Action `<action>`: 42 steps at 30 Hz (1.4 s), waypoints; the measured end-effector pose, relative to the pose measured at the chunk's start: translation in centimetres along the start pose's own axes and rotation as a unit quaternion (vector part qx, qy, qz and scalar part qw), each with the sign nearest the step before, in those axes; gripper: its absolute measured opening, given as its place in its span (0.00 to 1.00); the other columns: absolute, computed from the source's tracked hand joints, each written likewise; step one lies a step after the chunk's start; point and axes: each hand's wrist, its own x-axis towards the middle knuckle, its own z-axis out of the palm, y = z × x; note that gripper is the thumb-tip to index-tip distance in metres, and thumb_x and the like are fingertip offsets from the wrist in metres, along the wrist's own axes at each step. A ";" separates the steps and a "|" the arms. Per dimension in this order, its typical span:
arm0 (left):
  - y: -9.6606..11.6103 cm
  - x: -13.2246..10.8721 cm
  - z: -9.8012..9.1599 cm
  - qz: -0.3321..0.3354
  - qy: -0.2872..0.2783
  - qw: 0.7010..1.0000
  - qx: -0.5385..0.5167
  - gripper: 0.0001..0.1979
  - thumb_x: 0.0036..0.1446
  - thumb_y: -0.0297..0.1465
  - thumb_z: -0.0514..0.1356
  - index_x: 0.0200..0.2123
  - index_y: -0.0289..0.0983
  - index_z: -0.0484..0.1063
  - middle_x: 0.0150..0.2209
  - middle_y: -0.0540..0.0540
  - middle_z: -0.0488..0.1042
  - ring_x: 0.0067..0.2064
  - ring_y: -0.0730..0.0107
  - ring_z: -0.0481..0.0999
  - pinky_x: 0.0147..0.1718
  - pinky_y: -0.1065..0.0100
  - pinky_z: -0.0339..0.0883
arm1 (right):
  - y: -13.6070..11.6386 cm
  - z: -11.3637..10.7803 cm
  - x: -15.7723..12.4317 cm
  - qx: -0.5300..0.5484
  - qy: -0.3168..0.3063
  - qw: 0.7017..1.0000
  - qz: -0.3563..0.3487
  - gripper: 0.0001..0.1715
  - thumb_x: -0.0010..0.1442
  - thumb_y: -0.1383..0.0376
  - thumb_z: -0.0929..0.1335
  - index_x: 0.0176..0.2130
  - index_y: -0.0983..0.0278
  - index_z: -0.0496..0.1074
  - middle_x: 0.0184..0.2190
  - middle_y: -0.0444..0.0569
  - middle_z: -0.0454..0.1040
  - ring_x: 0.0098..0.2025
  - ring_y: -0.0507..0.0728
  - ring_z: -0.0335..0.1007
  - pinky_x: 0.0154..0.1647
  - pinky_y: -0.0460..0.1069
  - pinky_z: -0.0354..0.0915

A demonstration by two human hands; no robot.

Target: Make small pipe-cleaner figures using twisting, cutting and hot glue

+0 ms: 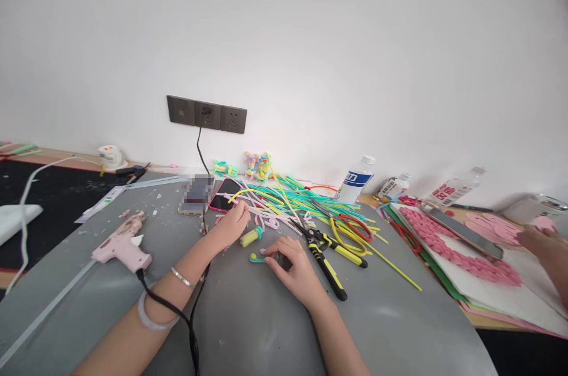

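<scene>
My left hand (235, 223) is closed, its fingertips pressed together at the near edge of a pile of pipe cleaners (306, 195); what they pinch, if anything, is hidden. A yellow pipe cleaner (252, 191) curves just behind these fingers. My right hand (290, 263) rests low over the table, thumb and fingers curled around a short teal pipe cleaner (256, 258) with a coiled end. Between both hands lies a small yellow pipe-cleaner bundle (249, 237) with a teal band. Pliers (328, 261) with yellow-black handles lie right of my right hand, beside yellow-handled scissors (348, 240).
A pink glue gun (124, 246) lies left, its black cord under my left forearm. Phones (220, 195), small pipe-cleaner figures (257, 166) and a bottle (355, 180) stand or lie at the back. Another person's hand (548, 252) is at right, near pink braided material (461, 252).
</scene>
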 end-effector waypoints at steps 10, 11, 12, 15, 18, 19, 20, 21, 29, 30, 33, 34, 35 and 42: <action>-0.1 0.2 0.2 0.014 0.004 1.000 0.003 0.10 0.64 0.33 0.44 0.28 0.42 0.51 0.24 0.55 0.58 0.27 0.68 0.59 0.30 0.67 0.54 | 0.0 0.1 0.1 0.001 0.008 1.000 -0.001 0.06 0.66 0.65 0.67 0.36 0.60 0.74 0.32 0.46 0.75 0.37 0.58 0.71 0.41 0.52 0.58; 0.1 0.1 0.2 0.018 0.004 1.000 0.003 0.10 0.64 0.33 0.44 0.29 0.42 0.50 0.25 0.55 0.57 0.27 0.68 0.59 0.30 0.67 0.54 | 0.0 0.1 0.2 -0.001 0.008 1.000 -0.001 0.05 0.66 0.65 0.67 0.36 0.60 0.74 0.32 0.46 0.75 0.37 0.58 0.71 0.41 0.52 0.58; 0.2 0.1 0.1 0.023 0.004 1.000 0.002 0.10 0.65 0.34 0.44 0.29 0.42 0.50 0.25 0.55 0.56 0.27 0.69 0.58 0.30 0.67 0.53 | 0.0 0.1 0.1 -0.002 0.008 1.000 -0.001 0.05 0.66 0.65 0.67 0.36 0.61 0.74 0.32 0.46 0.75 0.37 0.58 0.71 0.41 0.52 0.58; 0.7 -0.1 0.0 0.057 0.015 0.998 -0.007 0.11 0.66 0.37 0.44 0.30 0.42 0.50 0.25 0.56 0.53 0.26 0.70 0.56 0.29 0.68 0.52 | 0.0 0.0 0.2 0.000 0.009 1.000 0.001 0.05 0.66 0.66 0.67 0.37 0.60 0.74 0.31 0.46 0.75 0.37 0.57 0.70 0.41 0.52 0.59; 1.1 -0.1 -0.3 0.107 0.039 0.993 -0.014 0.12 0.66 0.38 0.47 0.30 0.41 0.53 0.24 0.56 0.53 0.24 0.71 0.55 0.27 0.69 0.51 | 0.0 -0.2 0.2 0.012 0.022 1.000 0.012 0.07 0.66 0.64 0.67 0.36 0.60 0.75 0.31 0.46 0.75 0.35 0.56 0.70 0.39 0.51 0.60; 1.2 -0.1 -0.4 0.121 0.049 0.991 -0.012 0.11 0.65 0.38 0.50 0.30 0.41 0.56 0.24 0.56 0.54 0.24 0.72 0.55 0.26 0.69 0.50 | 0.0 -0.2 0.2 0.020 0.028 0.999 0.018 0.08 0.67 0.63 0.67 0.36 0.60 0.75 0.31 0.46 0.75 0.34 0.56 0.69 0.38 0.51 0.60; 1.2 0.0 -0.5 0.130 0.058 0.990 -0.007 0.11 0.64 0.37 0.52 0.30 0.40 0.58 0.23 0.56 0.56 0.23 0.73 0.55 0.26 0.70 0.50 | 0.1 -0.3 0.2 0.031 0.035 0.999 0.023 0.09 0.67 0.62 0.66 0.35 0.60 0.75 0.30 0.46 0.75 0.34 0.56 0.69 0.37 0.50 0.61; 1.2 0.0 -0.7 0.136 0.068 0.988 -0.001 0.11 0.62 0.37 0.54 0.29 0.40 0.61 0.23 0.55 0.59 0.23 0.73 0.55 0.25 0.70 0.50 | 0.2 -0.3 0.2 0.042 0.043 0.998 0.027 0.10 0.67 0.61 0.66 0.35 0.61 0.75 0.30 0.47 0.75 0.33 0.56 0.68 0.37 0.50 0.61; 0.5 0.5 -0.8 0.139 0.065 0.988 0.031 0.20 0.64 0.40 0.52 0.21 0.38 0.62 0.21 0.53 0.60 0.24 0.72 0.58 0.27 0.69 0.52 | 1.3 0.2 0.0 0.066 0.092 0.992 0.058 0.13 0.67 0.58 0.65 0.37 0.62 0.75 0.29 0.47 0.72 0.30 0.56 0.67 0.33 0.49 0.61; 0.4 0.5 -0.7 0.134 0.048 0.989 0.036 0.22 0.65 0.40 0.51 0.20 0.38 0.60 0.20 0.53 0.58 0.24 0.72 0.58 0.26 0.69 0.51 | 1.4 0.2 -0.1 0.068 0.096 0.991 0.062 0.13 0.67 0.58 0.64 0.37 0.62 0.75 0.28 0.47 0.71 0.30 0.56 0.67 0.33 0.49 0.61; 0.4 0.2 -0.6 0.103 -0.011 0.992 0.075 0.24 0.65 0.42 0.51 0.18 0.38 0.59 0.18 0.54 0.56 0.22 0.72 0.57 0.25 0.68 0.47 | 1.5 0.2 -0.3 0.076 0.103 0.989 0.069 0.13 0.67 0.58 0.64 0.38 0.63 0.74 0.28 0.47 0.71 0.31 0.56 0.67 0.33 0.49 0.62; 0.4 0.0 -0.6 0.093 -0.033 0.991 0.089 0.23 0.64 0.43 0.52 0.19 0.38 0.62 0.18 0.54 0.58 0.22 0.71 0.58 0.25 0.69 0.47 | 1.5 0.2 -0.3 0.078 0.105 0.989 0.069 0.14 0.68 0.58 0.64 0.39 0.63 0.74 0.28 0.47 0.71 0.31 0.56 0.67 0.33 0.49 0.62; 0.4 -0.1 -0.7 0.086 -0.054 0.990 0.101 0.20 0.63 0.43 0.54 0.22 0.38 0.66 0.19 0.53 0.62 0.23 0.71 0.61 0.25 0.69 0.47 | 1.4 0.2 -0.2 0.080 0.105 0.989 0.070 0.14 0.68 0.58 0.64 0.39 0.63 0.74 0.28 0.46 0.70 0.31 0.56 0.67 0.33 0.48 0.62; 0.4 -0.3 -0.7 0.103 -0.082 0.979 0.153 0.10 0.47 0.38 0.69 0.31 0.41 0.75 0.27 0.51 0.75 0.29 0.66 0.70 0.27 0.70 0.53 | 1.3 0.2 -0.1 0.088 0.116 0.986 0.079 0.16 0.67 0.55 0.64 0.39 0.63 0.74 0.28 0.47 0.72 0.28 0.55 0.67 0.31 0.48 0.63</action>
